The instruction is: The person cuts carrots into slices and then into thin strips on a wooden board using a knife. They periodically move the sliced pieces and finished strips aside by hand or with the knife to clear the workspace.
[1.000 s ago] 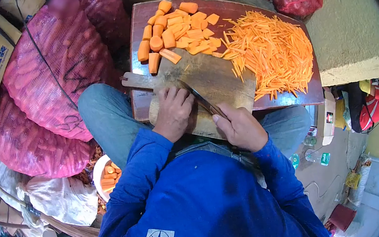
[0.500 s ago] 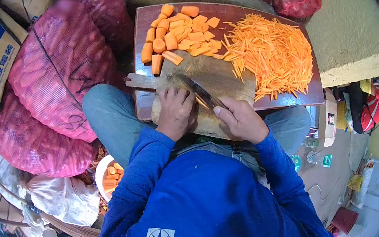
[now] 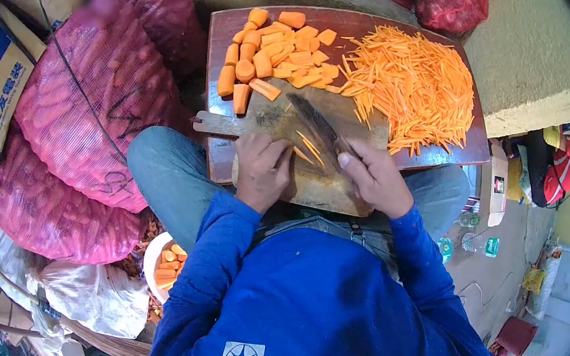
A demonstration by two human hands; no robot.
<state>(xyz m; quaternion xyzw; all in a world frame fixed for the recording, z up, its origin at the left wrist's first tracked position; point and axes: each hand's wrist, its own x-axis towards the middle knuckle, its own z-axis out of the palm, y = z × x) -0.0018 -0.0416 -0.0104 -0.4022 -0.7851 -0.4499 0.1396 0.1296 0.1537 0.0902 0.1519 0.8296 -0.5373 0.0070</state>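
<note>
My right hand (image 3: 377, 175) is closed round the handle of a knife (image 3: 315, 119), whose dark blade slants up and left over the wooden cutting board (image 3: 344, 195). My left hand (image 3: 260, 170) rests on the board with curled fingers, pressing on a carrot piece (image 3: 302, 155) that is mostly hidden under the fingertips. Between hand and blade lie a few thin carrot strips (image 3: 310, 148). Past the board's far edge, chunks and slices of carrot (image 3: 276, 49) are piled on the left. A large heap of carrot shreds (image 3: 416, 87) spreads to the right.
The board lies on a dark red table (image 3: 221, 125) against my knees. Pink mesh sacks (image 3: 98, 101) stand at the left, above a white bucket (image 3: 152, 265) of carrots. A red net bag (image 3: 452, 4) sits beyond the table; plastic bottles (image 3: 482, 245) lie on the floor at right.
The knife has moved right, away from my left hand, with its blade tip shifted right. Cut carrot strips now show on the board between them.
</note>
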